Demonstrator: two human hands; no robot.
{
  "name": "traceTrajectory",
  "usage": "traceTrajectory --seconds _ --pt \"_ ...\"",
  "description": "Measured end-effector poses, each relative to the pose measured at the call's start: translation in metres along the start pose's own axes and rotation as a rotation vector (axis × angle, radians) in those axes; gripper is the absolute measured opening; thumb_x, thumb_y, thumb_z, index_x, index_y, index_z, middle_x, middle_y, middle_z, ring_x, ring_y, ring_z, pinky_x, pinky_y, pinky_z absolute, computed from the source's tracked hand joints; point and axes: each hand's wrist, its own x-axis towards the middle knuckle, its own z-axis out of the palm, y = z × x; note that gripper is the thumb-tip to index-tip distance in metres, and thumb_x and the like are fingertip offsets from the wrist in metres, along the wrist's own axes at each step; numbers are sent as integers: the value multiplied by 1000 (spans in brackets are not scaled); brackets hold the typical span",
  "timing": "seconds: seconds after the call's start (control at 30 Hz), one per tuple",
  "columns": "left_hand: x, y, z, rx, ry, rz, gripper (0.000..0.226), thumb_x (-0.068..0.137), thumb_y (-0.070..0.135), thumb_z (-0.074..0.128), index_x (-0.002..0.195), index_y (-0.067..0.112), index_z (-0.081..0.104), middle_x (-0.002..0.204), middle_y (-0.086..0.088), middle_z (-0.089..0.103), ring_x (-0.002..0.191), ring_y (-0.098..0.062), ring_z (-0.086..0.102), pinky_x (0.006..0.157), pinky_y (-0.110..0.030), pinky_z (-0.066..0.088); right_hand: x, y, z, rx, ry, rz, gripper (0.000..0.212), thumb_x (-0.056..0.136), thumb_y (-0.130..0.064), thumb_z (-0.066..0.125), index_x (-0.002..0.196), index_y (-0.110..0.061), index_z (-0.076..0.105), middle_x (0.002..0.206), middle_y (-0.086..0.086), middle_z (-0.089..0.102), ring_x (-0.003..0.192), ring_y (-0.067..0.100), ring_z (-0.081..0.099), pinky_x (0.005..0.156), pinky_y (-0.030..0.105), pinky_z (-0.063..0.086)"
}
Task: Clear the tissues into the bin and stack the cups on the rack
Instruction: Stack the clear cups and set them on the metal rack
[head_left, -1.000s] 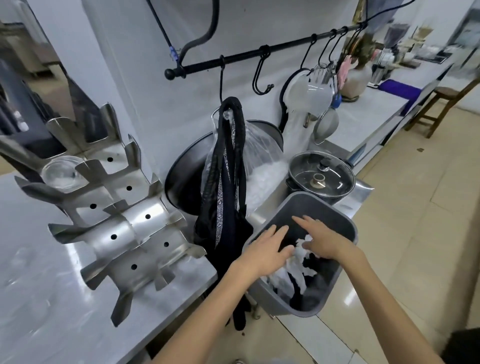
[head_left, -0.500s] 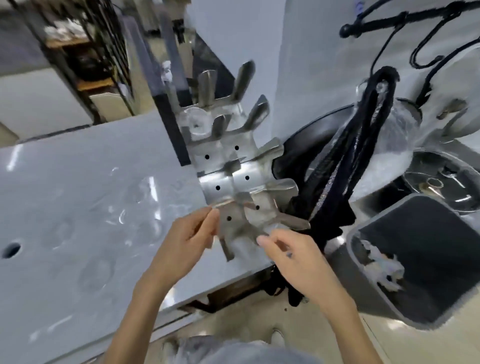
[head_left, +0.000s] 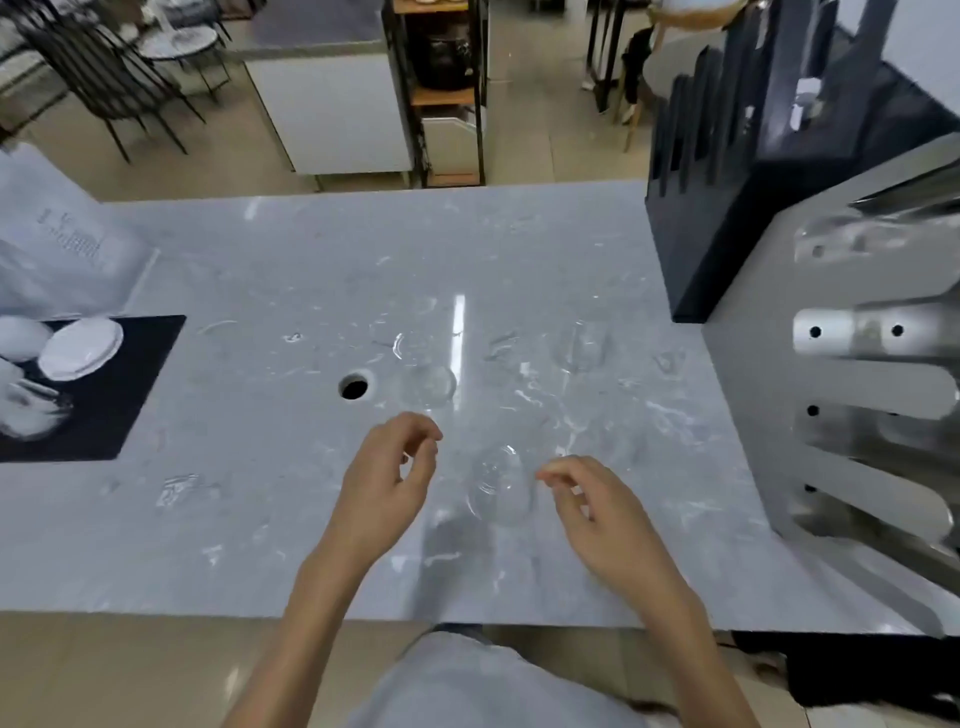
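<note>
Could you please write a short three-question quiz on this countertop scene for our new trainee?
1. True or false: the left hand is gripping the nearest clear glass cup.
2. Which thing stands at the right edge of the grey marble countertop? A) a red bucket B) the shiny perforated steel cup rack C) a wooden crate
3. Fill in: the nearest cup lies between the left hand and the ___ hand.

Key: 1. False, both hands are open beside it, not touching. 2. B. 3. right.
</note>
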Motion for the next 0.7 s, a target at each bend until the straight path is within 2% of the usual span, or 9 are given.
traceTrajectory --seconds 0.07,0.17,0.27,0.33,0.4,0.47,0.53,0.6,0.7 --pt "2 -39 -1 46 -174 -96 31 99 14 53 128 24 59 127 10 61 119 -11 56 102 -29 45 22 -5 34 -115 -112 -22 42 101 -29 50 141 -40 45 144 -22 42 137 8 35 114 31 35" --pt "8 -76 15 83 -444 -174 63 98 12 51 157 18 30 161 -2 36 147 -18 35 113 -20 24 50 -4 78 -259 -186 2 70 97 -38 56 156 -41 18 167 -8 7 152 16 5 120 39 19" --pt "17 -80 34 -32 -590 -127 69 95 9 47 157 30 24 163 -1 32 148 -14 33 114 -13 20 64 -1 108 -373 -52 0 67 95 -31 59 154 -36 27 162 2 24 146 27 29 112 39 35" --pt "19 -82 45 -127 -634 -112 70 95 14 50 156 35 24 160 3 38 145 -16 40 121 -28 29 65 -2 116 -353 49 2 60 96 -32 58 150 -40 33 155 -1 32 136 24 42 101 37 45" --pt "20 -87 51 -136 -608 -147 68 100 32 53 159 36 21 163 12 31 153 -20 28 124 -46 21 65 2 114 -292 98 21 59 95 -37 58 148 -46 33 153 -7 31 133 18 44 97 37 49" --pt "21 -93 45 -194 -536 -162 67 99 50 52 157 47 18 160 28 20 156 -13 14 126 -47 10 66 3 104 -119 156 82 61 93 -40 64 146 -48 35 147 -11 34 128 6 46 96 33 51" --pt "26 -92 31 -405 -461 -242 76 88 69 55 151 58 13 159 35 15 153 -1 13 126 -37 14 65 -1 90 204 232 189 60 90 -42 68 143 -50 41 140 -11 41 121 -4 52 96 32 53" --pt "32 -91 17 -559 -432 -308 87 76 82 54 148 62 11 163 31 11 152 0 15 124 -34 19 66 -11 83 457 248 252 54 89 -43 68 138 -51 47 138 -5 49 121 8 58 90 36 59" --pt "37 -88 3 -713 -435 -292 77 79 83 49 146 71 15 155 48 15 151 -2 25 120 -41 34 72 -34 91 470 158 226 56 83 -50 67 136 -53 48 137 -3 49 118 15 61 89 35 60"
